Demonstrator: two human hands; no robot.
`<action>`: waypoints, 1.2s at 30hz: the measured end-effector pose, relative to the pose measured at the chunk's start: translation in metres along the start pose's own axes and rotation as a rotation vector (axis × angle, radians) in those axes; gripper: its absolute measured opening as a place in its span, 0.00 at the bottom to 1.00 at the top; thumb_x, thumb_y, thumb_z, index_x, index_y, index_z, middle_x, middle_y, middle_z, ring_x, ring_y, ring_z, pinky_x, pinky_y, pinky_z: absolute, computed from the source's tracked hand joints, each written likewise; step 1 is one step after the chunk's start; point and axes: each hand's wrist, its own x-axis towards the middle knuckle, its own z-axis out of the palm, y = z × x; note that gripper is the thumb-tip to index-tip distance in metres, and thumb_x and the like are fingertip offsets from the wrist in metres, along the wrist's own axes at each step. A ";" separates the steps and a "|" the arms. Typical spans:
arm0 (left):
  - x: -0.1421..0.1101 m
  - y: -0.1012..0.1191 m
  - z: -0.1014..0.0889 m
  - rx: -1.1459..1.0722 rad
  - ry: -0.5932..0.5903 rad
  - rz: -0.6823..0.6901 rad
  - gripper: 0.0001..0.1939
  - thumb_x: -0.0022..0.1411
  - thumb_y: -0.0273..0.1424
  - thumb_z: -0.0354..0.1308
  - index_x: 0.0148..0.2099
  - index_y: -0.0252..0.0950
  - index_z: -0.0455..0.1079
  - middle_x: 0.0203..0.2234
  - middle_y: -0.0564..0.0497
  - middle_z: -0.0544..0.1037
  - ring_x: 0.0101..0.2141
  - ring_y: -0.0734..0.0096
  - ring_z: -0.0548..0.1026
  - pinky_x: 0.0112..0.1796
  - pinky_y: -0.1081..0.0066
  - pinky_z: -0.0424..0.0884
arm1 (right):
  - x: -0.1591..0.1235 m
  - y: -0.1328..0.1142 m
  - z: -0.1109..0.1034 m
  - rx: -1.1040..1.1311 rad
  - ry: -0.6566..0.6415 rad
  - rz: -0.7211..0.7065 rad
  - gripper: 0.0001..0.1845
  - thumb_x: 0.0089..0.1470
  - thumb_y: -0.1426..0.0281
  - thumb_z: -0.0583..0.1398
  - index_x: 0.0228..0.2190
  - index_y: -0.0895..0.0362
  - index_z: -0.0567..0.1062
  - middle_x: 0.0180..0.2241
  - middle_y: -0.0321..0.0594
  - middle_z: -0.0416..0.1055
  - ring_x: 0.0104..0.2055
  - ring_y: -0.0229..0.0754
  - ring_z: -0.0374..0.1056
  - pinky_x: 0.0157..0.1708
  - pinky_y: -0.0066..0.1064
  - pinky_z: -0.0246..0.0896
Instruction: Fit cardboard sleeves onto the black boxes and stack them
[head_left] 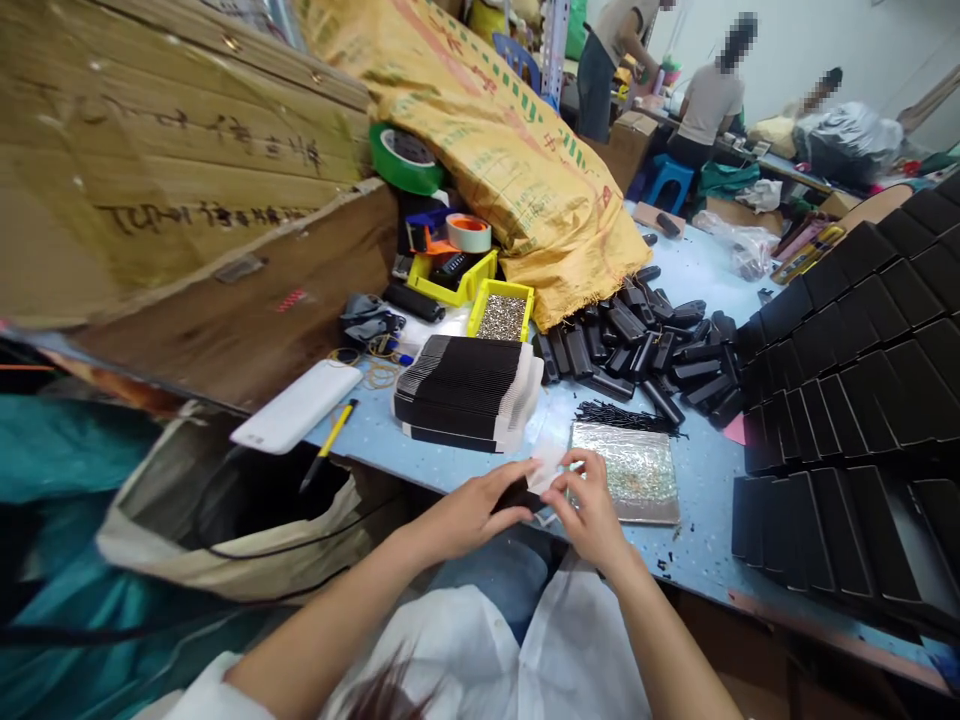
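At the table's front edge my left hand grips a small dark piece between thumb and fingers; its exact kind is hard to make out. A white slip, paper or film, stands up from it. My right hand has its fingers bent, thumb and fingertips closed at the slip's right side. Just beyond my hands lies a stack of flat black pieces with white edges. To the right, a shiny film-wrapped pad has thin black strips along its back edge.
Black, slim cases are heaped behind the pad. Rows of black boxes stand at right. A yellow bin of small metal parts, a green tape roll, a white phone-like slab and a yellow sack are around. People sit and stand behind.
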 end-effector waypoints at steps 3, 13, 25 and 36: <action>0.006 0.016 0.003 0.031 -0.017 0.150 0.13 0.63 0.32 0.54 0.50 0.40 0.65 0.49 0.45 0.72 0.49 0.60 0.72 0.51 0.60 0.67 | 0.006 0.009 0.012 0.423 0.069 0.218 0.18 0.61 0.54 0.54 0.44 0.52 0.73 0.39 0.41 0.69 0.41 0.42 0.68 0.40 0.34 0.67; 0.028 0.026 0.030 -0.066 0.148 -0.023 0.54 0.50 0.27 0.63 0.69 0.41 0.31 0.44 0.45 0.71 0.39 0.60 0.76 0.42 0.60 0.72 | 0.009 -0.012 -0.004 0.501 -0.042 0.162 0.17 0.60 0.56 0.57 0.46 0.48 0.79 0.49 0.41 0.76 0.54 0.49 0.70 0.56 0.45 0.62; 0.053 0.044 0.027 -0.074 0.002 -0.058 0.57 0.46 0.26 0.62 0.70 0.37 0.29 0.38 0.47 0.76 0.32 0.62 0.76 0.31 0.70 0.68 | 0.006 -0.010 -0.009 0.457 0.120 0.227 0.18 0.57 0.63 0.62 0.49 0.48 0.77 0.53 0.41 0.72 0.58 0.50 0.66 0.60 0.45 0.59; 0.081 0.014 0.025 0.130 -0.042 -0.030 0.40 0.50 0.32 0.65 0.62 0.36 0.52 0.39 0.46 0.75 0.37 0.58 0.76 0.37 0.65 0.70 | 0.028 0.062 -0.054 0.000 0.167 0.078 0.22 0.58 0.58 0.57 0.52 0.51 0.73 0.55 0.46 0.70 0.58 0.51 0.65 0.58 0.48 0.58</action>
